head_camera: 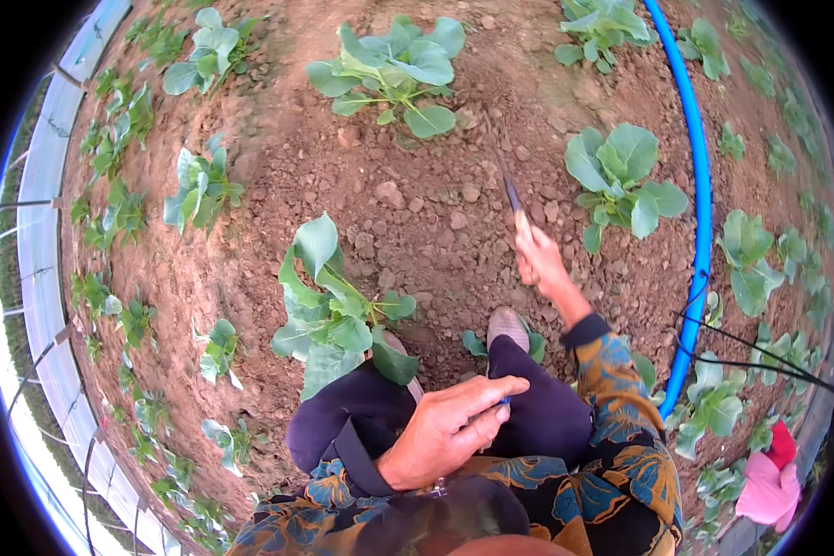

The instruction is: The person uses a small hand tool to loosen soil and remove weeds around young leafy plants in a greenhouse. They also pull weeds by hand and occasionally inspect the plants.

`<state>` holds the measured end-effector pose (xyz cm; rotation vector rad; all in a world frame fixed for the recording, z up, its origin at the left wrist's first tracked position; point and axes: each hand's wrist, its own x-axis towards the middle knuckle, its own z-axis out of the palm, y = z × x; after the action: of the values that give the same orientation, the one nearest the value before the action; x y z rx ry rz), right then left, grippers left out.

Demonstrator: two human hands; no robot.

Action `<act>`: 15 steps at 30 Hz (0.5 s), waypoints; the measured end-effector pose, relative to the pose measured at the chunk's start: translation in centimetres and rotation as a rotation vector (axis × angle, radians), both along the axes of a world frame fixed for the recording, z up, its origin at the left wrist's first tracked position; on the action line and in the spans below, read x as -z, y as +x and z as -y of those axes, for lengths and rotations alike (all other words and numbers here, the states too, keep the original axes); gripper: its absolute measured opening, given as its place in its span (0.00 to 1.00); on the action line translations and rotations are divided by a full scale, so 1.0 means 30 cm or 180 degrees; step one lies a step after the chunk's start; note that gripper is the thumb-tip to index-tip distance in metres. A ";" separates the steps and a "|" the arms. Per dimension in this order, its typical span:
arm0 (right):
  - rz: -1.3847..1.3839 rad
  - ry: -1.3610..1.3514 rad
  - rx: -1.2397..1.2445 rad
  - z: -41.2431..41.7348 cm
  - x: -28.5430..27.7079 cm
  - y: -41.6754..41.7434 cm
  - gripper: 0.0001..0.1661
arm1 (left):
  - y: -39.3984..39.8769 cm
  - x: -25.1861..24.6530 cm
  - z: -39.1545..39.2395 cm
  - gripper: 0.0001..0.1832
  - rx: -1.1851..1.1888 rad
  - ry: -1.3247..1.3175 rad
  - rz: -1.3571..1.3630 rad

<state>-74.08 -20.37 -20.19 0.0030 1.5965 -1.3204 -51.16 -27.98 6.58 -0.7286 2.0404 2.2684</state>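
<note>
My right hand (541, 256) reaches out to the front and grips a slim hand tool (510, 187) with a dark shaft. Its far end is blurred over the loose soil (424, 229), beside a broad-leaved cabbage-like plant (396, 69). Over my lap, my left hand (445, 434) is curled with the thumb against the forefinger. A small blue object (505, 401) peeks out there; most of it is hidden, so its kind is unclear. A second large plant (340, 306) grows right in front of my left knee, its leaves partly over my leg.
A blue hose (696, 167) runs along the right between plant rows, with thin black cords (757, 358) crossing it. Another young plant (622, 181) stands right of the tool. Plastic sheeting (38, 229) borders the left. Pink and red cloth (770, 486) lies at lower right.
</note>
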 end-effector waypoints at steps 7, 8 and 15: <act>-0.0347 0.0370 0.0569 -0.103 -0.079 0.024 0.17 | 0.006 0.019 -0.027 0.15 0.0067 0.0044 -0.0085; -0.0323 0.0274 0.0714 -0.074 -0.052 -0.034 0.18 | 0.004 0.012 -0.024 0.15 0.0109 0.0141 0.0050; -0.0474 0.0449 0.0791 0.349 0.056 -0.488 0.21 | -0.021 0.005 0.002 0.16 0.0145 0.0155 0.0302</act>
<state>-88.71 -30.83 -21.88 0.1996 1.8600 -1.4202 -51.79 -28.04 6.43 -0.7631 1.9337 2.2057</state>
